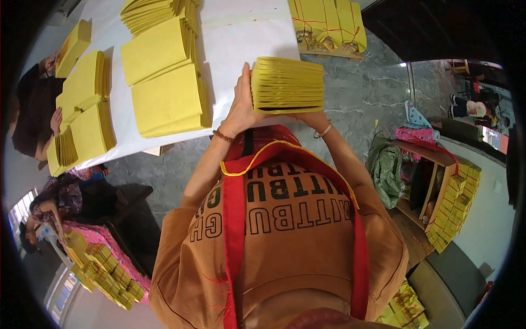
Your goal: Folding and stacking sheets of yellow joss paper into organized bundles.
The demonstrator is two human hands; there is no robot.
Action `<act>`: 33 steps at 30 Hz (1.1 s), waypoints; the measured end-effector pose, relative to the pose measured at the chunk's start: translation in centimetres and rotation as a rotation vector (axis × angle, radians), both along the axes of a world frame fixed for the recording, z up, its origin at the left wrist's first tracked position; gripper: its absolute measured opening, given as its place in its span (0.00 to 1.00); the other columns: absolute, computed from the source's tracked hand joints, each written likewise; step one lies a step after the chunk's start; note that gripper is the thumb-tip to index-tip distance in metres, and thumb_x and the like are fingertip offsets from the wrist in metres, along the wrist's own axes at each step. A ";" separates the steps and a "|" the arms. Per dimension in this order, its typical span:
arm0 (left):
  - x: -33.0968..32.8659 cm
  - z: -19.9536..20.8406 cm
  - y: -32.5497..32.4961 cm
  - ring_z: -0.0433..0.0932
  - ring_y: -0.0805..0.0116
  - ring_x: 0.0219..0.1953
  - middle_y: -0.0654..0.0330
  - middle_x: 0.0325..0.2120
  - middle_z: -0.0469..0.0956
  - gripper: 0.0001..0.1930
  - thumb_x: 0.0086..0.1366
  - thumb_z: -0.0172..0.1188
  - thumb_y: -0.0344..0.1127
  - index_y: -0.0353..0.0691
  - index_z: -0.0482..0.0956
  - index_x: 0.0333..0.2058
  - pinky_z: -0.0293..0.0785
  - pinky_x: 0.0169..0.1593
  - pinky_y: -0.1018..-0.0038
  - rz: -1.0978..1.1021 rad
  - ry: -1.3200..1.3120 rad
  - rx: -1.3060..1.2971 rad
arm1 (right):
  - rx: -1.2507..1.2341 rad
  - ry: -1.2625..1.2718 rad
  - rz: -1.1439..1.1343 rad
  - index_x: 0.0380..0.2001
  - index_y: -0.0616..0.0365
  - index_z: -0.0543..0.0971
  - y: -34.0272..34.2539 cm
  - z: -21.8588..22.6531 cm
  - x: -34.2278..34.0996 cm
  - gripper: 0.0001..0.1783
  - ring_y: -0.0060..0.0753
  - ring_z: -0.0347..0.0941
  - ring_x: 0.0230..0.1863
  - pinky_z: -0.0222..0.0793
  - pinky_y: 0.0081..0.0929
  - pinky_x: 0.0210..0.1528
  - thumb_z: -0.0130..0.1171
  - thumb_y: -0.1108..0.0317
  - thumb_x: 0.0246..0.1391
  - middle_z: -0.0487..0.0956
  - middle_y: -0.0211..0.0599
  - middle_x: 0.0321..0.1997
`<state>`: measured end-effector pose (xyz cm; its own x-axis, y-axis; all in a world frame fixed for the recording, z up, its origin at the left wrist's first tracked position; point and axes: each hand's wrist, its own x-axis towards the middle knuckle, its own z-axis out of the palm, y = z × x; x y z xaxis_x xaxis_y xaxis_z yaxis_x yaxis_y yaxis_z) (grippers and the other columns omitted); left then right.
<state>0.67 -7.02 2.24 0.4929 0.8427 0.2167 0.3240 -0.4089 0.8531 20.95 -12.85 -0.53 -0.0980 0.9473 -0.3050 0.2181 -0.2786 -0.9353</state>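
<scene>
Between my hands is a thick stack of folded yellow paper [287, 85], its layered edges facing me, held up at the near right corner of the white-covered table [235, 49]. My left hand [244, 108] presses flat along the stack's left side, fingers pointing up. Under the near right part of the stack, my right hand [312, 117] supports it; most of its fingers are hidden beneath the paper. Left of my left hand, a fanned row of yellow paper stacks [167, 101] lies on the table.
Another person's hand [57, 120] rests by more yellow paper [90, 129] at the table's left. Bundles tied with red string [329, 24] stand beyond the right edge. A wooden cabinet [430, 181] is at right. At lower left, a second person works beside yellow bundles [109, 268].
</scene>
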 end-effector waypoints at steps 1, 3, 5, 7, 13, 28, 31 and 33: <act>-0.3 -0.6 0.0 0.59 0.47 0.53 0.42 0.51 0.57 0.60 0.36 0.74 0.41 0.30 0.36 0.58 0.57 0.55 0.61 0.012 0.003 -0.004 | 0.111 -0.200 0.076 0.48 0.59 0.67 0.0 -0.6 0.0 0.39 0.35 0.54 0.59 0.54 0.33 0.57 0.73 0.60 0.30 0.61 0.41 0.57; -0.8 -2.2 0.4 0.61 0.49 0.52 0.43 0.50 0.59 0.55 0.37 0.74 0.41 0.27 0.44 0.56 0.60 0.54 0.64 -0.068 -0.007 -0.315 | 0.069 -0.237 0.087 0.50 0.58 0.63 -0.1 -0.4 0.1 0.43 0.35 0.54 0.58 0.55 0.32 0.56 0.73 0.59 0.29 0.60 0.41 0.57; -0.9 -2.1 0.2 0.64 0.50 0.50 0.42 0.49 0.61 0.49 0.38 0.73 0.41 0.27 0.49 0.52 0.62 0.53 0.65 -0.065 -0.003 -0.294 | 0.029 -0.276 0.087 0.53 0.58 0.58 0.0 1.2 0.1 0.48 0.35 0.55 0.57 0.56 0.31 0.56 0.73 0.59 0.29 0.60 0.41 0.56; -1.1 -2.5 -0.4 0.65 0.50 0.49 0.40 0.47 0.63 0.47 0.40 0.71 0.42 0.28 0.50 0.52 0.62 0.54 0.64 -0.073 0.050 -0.142 | 0.462 -0.172 0.121 0.56 0.58 0.48 -0.1 2.8 0.6 0.55 0.35 0.56 0.56 0.54 0.31 0.57 0.74 0.58 0.29 0.59 0.40 0.55; -0.7 -1.1 -0.4 0.69 0.50 0.47 0.41 0.42 0.68 0.46 0.41 0.71 0.43 0.29 0.50 0.51 0.66 0.50 0.66 -0.070 0.137 -0.063 | 0.474 -0.253 0.050 0.55 0.59 0.50 0.2 3.0 0.4 0.52 0.31 0.60 0.54 0.59 0.29 0.55 0.73 0.62 0.31 0.63 0.39 0.54; 0.7 6.9 -2.6 0.58 0.62 0.56 0.53 0.56 0.54 0.50 0.41 0.66 0.33 0.33 0.42 0.59 0.54 0.58 0.69 0.057 -0.521 -0.477 | 0.129 1.257 -0.641 0.52 0.53 0.65 0.7 4.1 -7.1 0.28 0.32 0.64 0.53 0.61 0.34 0.55 0.53 0.50 0.51 0.69 0.32 0.51; 0.9 8.3 -1.5 0.63 0.61 0.52 0.52 0.52 0.61 0.46 0.40 0.66 0.31 0.32 0.48 0.56 0.61 0.53 0.71 0.200 -0.397 -0.460 | 0.126 1.350 -0.669 0.52 0.52 0.64 1.5 4.5 -9.1 0.29 0.32 0.64 0.53 0.59 0.34 0.56 0.51 0.47 0.52 0.69 0.31 0.52; 0.6 9.1 0.6 0.67 0.60 0.49 0.51 0.48 0.66 0.43 0.40 0.66 0.32 0.31 0.52 0.55 0.65 0.50 0.72 0.242 -0.334 -0.423 | 0.131 1.380 -0.668 0.55 0.51 0.60 1.6 3.7 -9.8 0.33 0.35 0.61 0.56 0.57 0.35 0.58 0.50 0.45 0.51 0.65 0.33 0.56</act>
